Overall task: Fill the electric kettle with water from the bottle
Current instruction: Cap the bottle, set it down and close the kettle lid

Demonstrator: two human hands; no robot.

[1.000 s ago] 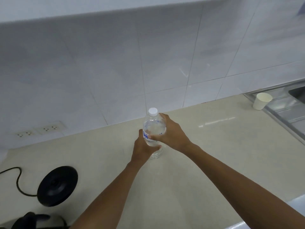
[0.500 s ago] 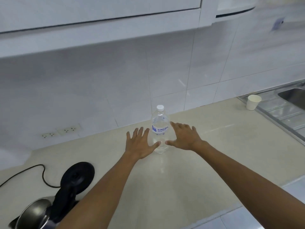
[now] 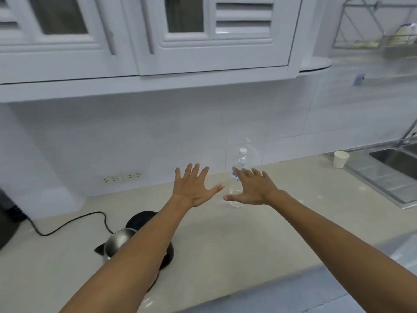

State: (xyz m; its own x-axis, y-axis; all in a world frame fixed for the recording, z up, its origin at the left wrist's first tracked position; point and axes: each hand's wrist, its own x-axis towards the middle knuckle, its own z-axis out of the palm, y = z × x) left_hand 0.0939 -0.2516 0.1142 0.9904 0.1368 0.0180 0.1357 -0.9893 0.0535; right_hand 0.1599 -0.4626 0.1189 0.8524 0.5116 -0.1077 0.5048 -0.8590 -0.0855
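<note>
A clear plastic water bottle [image 3: 241, 159] with a white cap and blue label stands upright on the beige counter [image 3: 259, 240] near the tiled wall. My right hand [image 3: 252, 188] hovers in front of its lower half, fingers spread, holding nothing. My left hand [image 3: 194, 187] is open too, to the left of the bottle and apart from it. A steel electric kettle [image 3: 117, 242] with a black spout and open top stands near the counter's front left, largely hidden under my left forearm. Its black base [image 3: 141, 219] lies just behind it.
A black cord [image 3: 67, 224] runs left from the kettle base. Wall sockets [image 3: 123, 177] sit behind. A white paper cup [image 3: 341, 159] stands by the steel sink [image 3: 392, 168] at the right. Upper cabinets [image 3: 144, 41] hang overhead.
Both hands let go of the bottle and pulled back with fingers spread. The view rose and backed away, bringing the kettle, the cabinets and the sink into sight.
</note>
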